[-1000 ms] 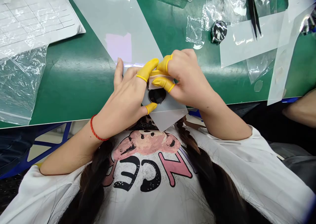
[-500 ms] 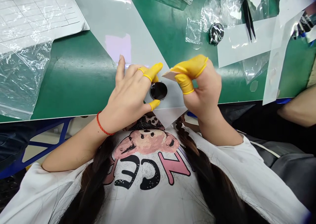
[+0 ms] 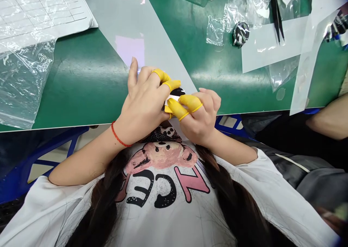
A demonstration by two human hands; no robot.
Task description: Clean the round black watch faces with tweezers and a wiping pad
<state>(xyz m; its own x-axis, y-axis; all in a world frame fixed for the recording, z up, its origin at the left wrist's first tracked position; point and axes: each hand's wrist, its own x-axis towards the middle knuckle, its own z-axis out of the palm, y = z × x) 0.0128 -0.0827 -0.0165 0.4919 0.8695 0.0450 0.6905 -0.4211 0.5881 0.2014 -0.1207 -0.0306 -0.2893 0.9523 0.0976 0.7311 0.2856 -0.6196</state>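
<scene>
At the near edge of the bench, a round watch case with a glossy black face is partly hidden by fingers. My left hand grips its rim between thumb and fingers, several of them in yellow finger cots. My right hand pinches a small pale wipe-like piece between yellow-capped thumb and forefinger, against the black face. Whether that piece is cloth or paper I cannot tell. Under the hands lies a translucent grey sheet.
A second round watch case lies at the right, near clear plastic bags and black tweezers. Plastic-covered paper is at the left on the green bench. Another person's arm rests at the right edge.
My right hand has come left and down onto the watch case, bringing the pale piece against its face. My left hand stays around the rim, its fingers now more curled.
</scene>
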